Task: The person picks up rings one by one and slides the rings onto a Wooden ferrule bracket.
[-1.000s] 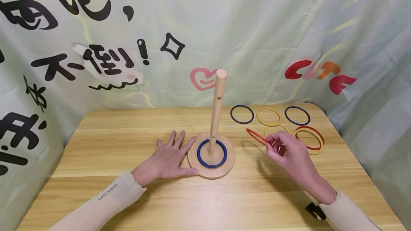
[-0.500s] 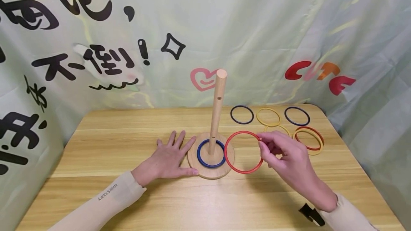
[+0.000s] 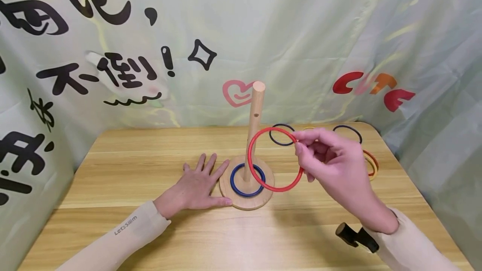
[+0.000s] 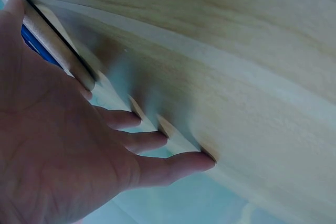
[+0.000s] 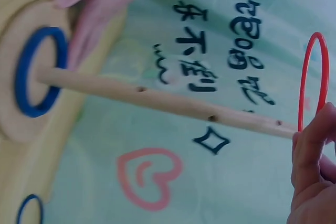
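Between thumb and fingers my right hand (image 3: 335, 162) pinches a red ring (image 3: 278, 189), held up in the air to the right of a wooden post (image 3: 257, 103). In the head view the ring's left edge overlaps the post; the right wrist view shows the ring (image 5: 303, 82) near the post's top end. The post rises from a round wooden base (image 3: 246, 205), and a blue ring (image 3: 247, 195) lies on that base around it. My left hand (image 3: 197, 187) rests with spread fingers on the table, its thumb and forefinger touching the base's left edge.
Behind my right hand lie more rings: a dark blue ring (image 3: 282, 144), another dark blue ring (image 3: 348, 126), and a red ring (image 3: 370, 153) with a yellow one, partly hidden. The wooden table (image 3: 150, 170) ends at a printed curtain (image 3: 301, 32).
My right hand has carried the red ring up and left toward the post, turning it from nearly edge-on to face the head camera. The left hand and base have stayed put.
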### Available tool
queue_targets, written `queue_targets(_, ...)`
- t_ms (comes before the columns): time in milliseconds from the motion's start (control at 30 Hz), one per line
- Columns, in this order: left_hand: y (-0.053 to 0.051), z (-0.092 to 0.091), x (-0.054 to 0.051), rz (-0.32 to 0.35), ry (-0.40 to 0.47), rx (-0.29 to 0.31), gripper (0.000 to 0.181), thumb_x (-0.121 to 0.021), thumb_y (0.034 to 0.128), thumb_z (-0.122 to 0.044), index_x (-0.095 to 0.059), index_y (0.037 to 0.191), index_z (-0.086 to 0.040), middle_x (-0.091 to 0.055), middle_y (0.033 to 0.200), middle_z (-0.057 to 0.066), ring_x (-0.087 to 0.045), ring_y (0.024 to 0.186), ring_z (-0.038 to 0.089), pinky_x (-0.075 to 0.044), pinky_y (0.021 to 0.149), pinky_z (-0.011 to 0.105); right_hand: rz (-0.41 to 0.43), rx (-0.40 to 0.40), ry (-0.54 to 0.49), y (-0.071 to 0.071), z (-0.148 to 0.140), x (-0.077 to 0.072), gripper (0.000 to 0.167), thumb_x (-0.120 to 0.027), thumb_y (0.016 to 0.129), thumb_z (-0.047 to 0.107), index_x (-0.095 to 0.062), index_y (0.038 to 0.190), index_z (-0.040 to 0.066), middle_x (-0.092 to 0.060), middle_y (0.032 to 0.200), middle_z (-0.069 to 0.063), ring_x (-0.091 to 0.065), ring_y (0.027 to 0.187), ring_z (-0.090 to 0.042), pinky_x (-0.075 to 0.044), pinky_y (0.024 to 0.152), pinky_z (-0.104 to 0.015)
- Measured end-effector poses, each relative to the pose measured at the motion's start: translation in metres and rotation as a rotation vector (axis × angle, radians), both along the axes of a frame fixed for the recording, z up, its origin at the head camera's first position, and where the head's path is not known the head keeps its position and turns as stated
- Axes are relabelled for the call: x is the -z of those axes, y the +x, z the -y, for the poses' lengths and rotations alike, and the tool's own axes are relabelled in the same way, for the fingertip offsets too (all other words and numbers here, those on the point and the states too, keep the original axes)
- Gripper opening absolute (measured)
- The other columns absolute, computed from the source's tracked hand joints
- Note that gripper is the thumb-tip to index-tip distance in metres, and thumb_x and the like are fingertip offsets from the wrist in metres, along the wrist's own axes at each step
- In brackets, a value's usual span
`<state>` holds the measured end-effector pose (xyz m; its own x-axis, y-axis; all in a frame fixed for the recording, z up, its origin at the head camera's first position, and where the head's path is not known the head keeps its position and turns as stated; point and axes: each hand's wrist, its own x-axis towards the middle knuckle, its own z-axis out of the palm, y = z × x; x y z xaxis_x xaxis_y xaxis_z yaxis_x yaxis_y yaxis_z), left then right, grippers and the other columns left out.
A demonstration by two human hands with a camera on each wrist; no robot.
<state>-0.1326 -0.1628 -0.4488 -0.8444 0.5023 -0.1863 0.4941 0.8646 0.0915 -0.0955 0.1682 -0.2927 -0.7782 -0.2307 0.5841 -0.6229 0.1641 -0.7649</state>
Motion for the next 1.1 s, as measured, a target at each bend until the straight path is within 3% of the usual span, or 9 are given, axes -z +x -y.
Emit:
queue_targets(133, 0.001, 0.001, 0.000, 0.002, 0.000, 0.001, 0.119, -0.046, 0.0884, -0.097, -0.021, 0.177, -0.021, -0.020, 0.176, 0.029, -0.023, 0.156, 0.061, -0.034, 0.095, 0.092, 0.029, 0.028, -0.119, -0.002, 0.011, -0.018, 0.020, -0.071, 0.095, -0.014, -0.078, 0.112, -0.006, -0.067, 0.080, -0.017, -0.056, 0.050, -0.015, -0.049, 0.046, -0.025)
queue_targets(300, 0.001, 0.002, -0.001, 0.010, 0.003, 0.000, 0.119, -0.047, 0.0884, -0.097, -0.021, 0.177, -0.021, -0.019, 0.176, 0.029, -0.023, 0.156, 0.061, -0.033, 0.094, 0.092, 0.035, 0.060, -0.190, -0.010, 0.019, -0.037, 0.016, -0.074, 0.098, -0.006, -0.078, 0.113, -0.006, -0.067, 0.082, -0.017, -0.057, 0.050, -0.018, -0.050, 0.047, -0.025)
queue_targets(467, 0.001, 0.002, -0.001, 0.011, 0.004, -0.003, 0.120, -0.047, 0.0884, -0.097, -0.021, 0.177, -0.021, -0.019, 0.176, 0.029, -0.023, 0.156, 0.061, -0.034, 0.095, 0.092, 0.034, 0.043, -0.241, -0.023, 0.027, -0.047, 0.015, -0.075, 0.098, -0.003, -0.078, 0.113, -0.005, -0.065, 0.083, -0.018, -0.056, 0.050, -0.020, -0.049, 0.048, -0.025)
queue_targets(833, 0.000, 0.001, -0.002, 0.024, 0.003, -0.011, 0.120, -0.047, 0.0883, -0.097, -0.020, 0.177, -0.022, -0.018, 0.177, 0.028, -0.021, 0.157, 0.060, -0.034, 0.096, 0.091, 0.067, 0.091, -0.149, -0.044, 0.039, -0.039, 0.017, -0.070, 0.100, -0.005, -0.079, 0.111, 0.002, -0.065, 0.081, -0.019, -0.059, 0.050, -0.021, -0.054, 0.050, -0.028)
queue_targets(1100, 0.001, 0.001, -0.002, 0.024, 0.018, -0.004, 0.119, -0.047, 0.0890, -0.096, -0.020, 0.177, -0.021, -0.017, 0.176, 0.029, -0.021, 0.156, 0.061, -0.033, 0.096, 0.092, 0.096, 0.137, -0.090, -0.054, 0.037, -0.027, 0.016, -0.069, 0.101, -0.002, -0.077, 0.115, 0.001, -0.066, 0.084, -0.014, -0.062, 0.052, -0.021, -0.056, 0.053, -0.028)
